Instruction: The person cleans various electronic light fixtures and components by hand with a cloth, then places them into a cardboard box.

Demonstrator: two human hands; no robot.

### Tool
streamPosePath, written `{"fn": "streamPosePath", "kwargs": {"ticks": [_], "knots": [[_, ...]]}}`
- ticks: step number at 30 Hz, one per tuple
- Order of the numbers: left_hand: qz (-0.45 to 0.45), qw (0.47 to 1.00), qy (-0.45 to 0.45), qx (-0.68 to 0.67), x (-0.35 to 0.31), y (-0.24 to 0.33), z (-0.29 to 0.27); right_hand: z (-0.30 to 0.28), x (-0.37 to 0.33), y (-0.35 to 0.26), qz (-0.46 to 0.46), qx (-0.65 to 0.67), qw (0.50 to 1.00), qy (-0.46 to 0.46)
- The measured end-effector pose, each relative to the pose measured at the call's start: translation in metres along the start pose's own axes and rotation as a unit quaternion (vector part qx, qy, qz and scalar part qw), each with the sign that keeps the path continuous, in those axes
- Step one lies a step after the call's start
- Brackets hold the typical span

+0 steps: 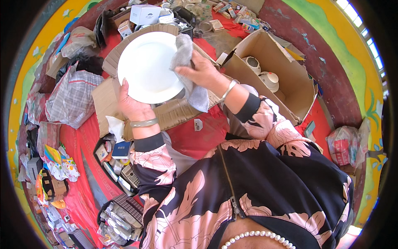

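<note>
A round white plate [145, 66] is tilted up in front of me, over a cardboard box with raised flaps [172, 113]. My left hand [133, 103] grips the plate's lower left rim, thumb on its face and the other fingers hidden behind. At the right rim, my right hand [203, 72] is closed on a grey cloth [182, 52], which lies against the plate's edge. The cloth's lower end hangs below my right hand. What the box under the plate holds is mostly hidden.
Right of the plate stands an open cardboard box [286, 79] holding white cups [269, 81]. A plaid bag [74, 97] sits at the left. Lower left are a bin of small items [120, 166] and a basket of clear packages [118, 222]. Red cloth [85, 166] covers the floor.
</note>
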State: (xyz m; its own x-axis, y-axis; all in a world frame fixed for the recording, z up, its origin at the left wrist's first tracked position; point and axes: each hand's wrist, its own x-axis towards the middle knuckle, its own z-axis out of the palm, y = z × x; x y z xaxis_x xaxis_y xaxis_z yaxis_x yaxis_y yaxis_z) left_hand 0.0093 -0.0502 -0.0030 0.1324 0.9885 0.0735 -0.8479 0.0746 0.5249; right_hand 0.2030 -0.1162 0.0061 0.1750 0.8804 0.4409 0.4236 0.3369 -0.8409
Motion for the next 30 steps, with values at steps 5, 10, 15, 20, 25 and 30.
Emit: {"fn": "streamPosePath", "kwargs": {"ticks": [5, 10, 15, 20, 25, 30], "knots": [[0.017, 0.999, -0.035, 0.011, -0.002, -0.001, -0.001, 0.007, 0.001, -0.013, 0.04, -0.135, 0.983, 0.118], [0.008, 0.998, -0.061, -0.004, -0.002, -0.005, -0.001, -0.001, 0.007, -0.002, -0.014, -0.1, 0.977, 0.186], [0.015, 0.999, -0.041, 0.009, -0.007, 0.001, 0.01, -0.028, 0.018, 0.035, 0.095, -0.014, 0.964, 0.248], [0.069, 0.997, -0.04, 0.024, 0.001, 0.011, -0.001, -0.066, 0.012, -0.025, 0.038, 0.227, 0.934, 0.273], [0.027, 0.998, -0.016, 0.056, -0.002, 0.008, 0.003, -0.001, -0.026, -0.078, 0.028, -0.16, 0.986, -0.025], [-0.116, 0.992, -0.055, -0.018, 0.0, 0.002, -0.007, 0.054, -0.044, -0.031, -0.357, -0.371, 0.853, -0.084]]}}
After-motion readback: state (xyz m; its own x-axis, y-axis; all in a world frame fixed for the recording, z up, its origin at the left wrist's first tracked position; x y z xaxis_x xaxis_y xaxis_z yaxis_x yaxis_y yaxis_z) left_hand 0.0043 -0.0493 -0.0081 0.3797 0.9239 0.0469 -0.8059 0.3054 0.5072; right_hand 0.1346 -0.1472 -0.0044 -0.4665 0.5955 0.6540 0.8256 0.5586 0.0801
